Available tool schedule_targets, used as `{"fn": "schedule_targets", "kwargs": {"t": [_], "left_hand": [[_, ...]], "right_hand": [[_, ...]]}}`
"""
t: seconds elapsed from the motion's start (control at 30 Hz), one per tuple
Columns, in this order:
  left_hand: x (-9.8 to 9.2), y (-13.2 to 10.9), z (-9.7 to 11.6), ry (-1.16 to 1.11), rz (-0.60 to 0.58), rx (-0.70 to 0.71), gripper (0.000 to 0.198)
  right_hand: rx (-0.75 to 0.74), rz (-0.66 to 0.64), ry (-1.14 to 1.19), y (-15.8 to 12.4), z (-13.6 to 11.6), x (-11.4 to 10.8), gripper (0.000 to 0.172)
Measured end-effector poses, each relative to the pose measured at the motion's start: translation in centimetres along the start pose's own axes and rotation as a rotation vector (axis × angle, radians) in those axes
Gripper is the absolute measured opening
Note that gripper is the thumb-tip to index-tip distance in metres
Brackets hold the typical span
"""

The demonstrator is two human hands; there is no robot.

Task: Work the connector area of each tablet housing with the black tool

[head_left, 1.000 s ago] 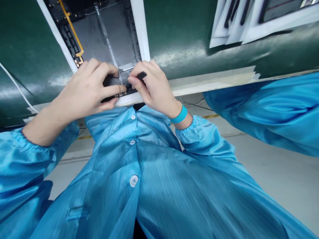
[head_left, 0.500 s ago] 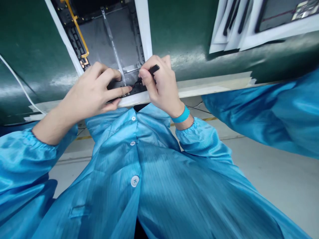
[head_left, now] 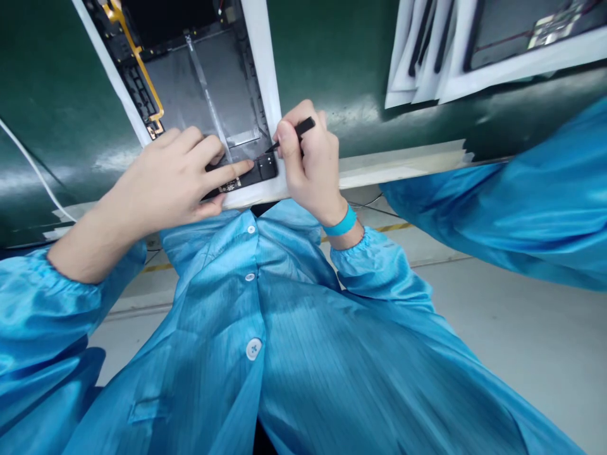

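An opened tablet-like device (head_left: 184, 76), with a grey panel, an orange flex cable (head_left: 145, 63) and a silvery strip (head_left: 207, 95), lies on white sheeting at the bench's near edge. Across its lower left part rests my left hand (head_left: 177, 174), index finger stretched onto the dark lower strip, thumb at the near edge. My right hand (head_left: 308, 158) is closed around black tweezers (head_left: 305, 126), their thin tip pointing left at the device's lower right, close to my left index fingertip. My left palm hides part of the lower left corner.
White sheets with dark-edged device parts (head_left: 512, 38) lie at the upper right of the green mat (head_left: 332, 63). Pale tape (head_left: 403, 164) runs along the bench edge. A white cable (head_left: 35, 164) crosses the left side. Another person's blue sleeve (head_left: 497, 202) reaches in from the right.
My right hand and the tweezers have drawn slightly right and away from my left fingertip, uncovering more of the lower strip. The view has shifted a little; my left hand stays on the device.
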State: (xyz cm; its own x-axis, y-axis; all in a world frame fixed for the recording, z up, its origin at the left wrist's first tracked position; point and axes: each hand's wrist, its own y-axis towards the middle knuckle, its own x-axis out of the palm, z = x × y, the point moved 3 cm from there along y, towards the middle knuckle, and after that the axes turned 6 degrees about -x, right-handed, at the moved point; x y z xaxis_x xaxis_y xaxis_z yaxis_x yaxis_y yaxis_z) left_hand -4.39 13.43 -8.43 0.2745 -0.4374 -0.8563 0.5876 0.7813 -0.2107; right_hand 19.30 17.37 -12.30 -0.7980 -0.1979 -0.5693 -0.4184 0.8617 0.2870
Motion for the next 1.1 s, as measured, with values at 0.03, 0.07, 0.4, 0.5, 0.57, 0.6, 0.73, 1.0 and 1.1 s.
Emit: {"fn": "schedule_targets", "kwargs": {"t": [0.03,0.07,0.4,0.5,0.57,0.6,0.73,1.0,1.1], "left_hand": [[-0.1,0.1,0.1,0.021,-0.005,0.011,0.056],[-0.1,0.1,0.1,0.032,-0.009,0.017,0.056],[-0.4,1.3,-0.1,-0.043,-0.032,-0.008,0.055],[-0.4,1.3,-0.2,-0.091,-0.022,-0.032,0.055],[-0.5,1.4,-0.2,-0.107,-0.023,-0.039,0.054],[-0.5,1.4,-0.1,-0.106,-0.024,-0.040,0.053],[-0.6,1.4,0.0,-0.078,-0.001,-0.035,0.053],[0.5,1.7,-0.8,-0.136,0.068,-0.058,0.044],[0.2,0.6,-0.1,-0.154,0.107,-0.110,0.048]], "right_hand": [[0.015,-0.018,0.008,0.0,0.1,0.0,0.055],[0.029,-0.034,0.014,-0.1,0.1,0.0,0.056],[-0.028,-0.020,0.014,0.1,-0.3,-0.1,0.055],[-0.037,-0.075,-0.021,0.2,-0.2,0.2,0.059],[-0.018,-0.091,-0.044,0.2,-0.1,0.3,0.063],[-0.006,-0.092,-0.047,0.1,0.0,0.3,0.064],[-0.005,-0.088,0.052,-0.2,0.4,0.3,0.061],[-0.017,-0.101,0.197,-0.4,1.2,0.7,0.056],[0.034,-0.003,0.265,-0.5,1.1,0.3,0.054]]}}
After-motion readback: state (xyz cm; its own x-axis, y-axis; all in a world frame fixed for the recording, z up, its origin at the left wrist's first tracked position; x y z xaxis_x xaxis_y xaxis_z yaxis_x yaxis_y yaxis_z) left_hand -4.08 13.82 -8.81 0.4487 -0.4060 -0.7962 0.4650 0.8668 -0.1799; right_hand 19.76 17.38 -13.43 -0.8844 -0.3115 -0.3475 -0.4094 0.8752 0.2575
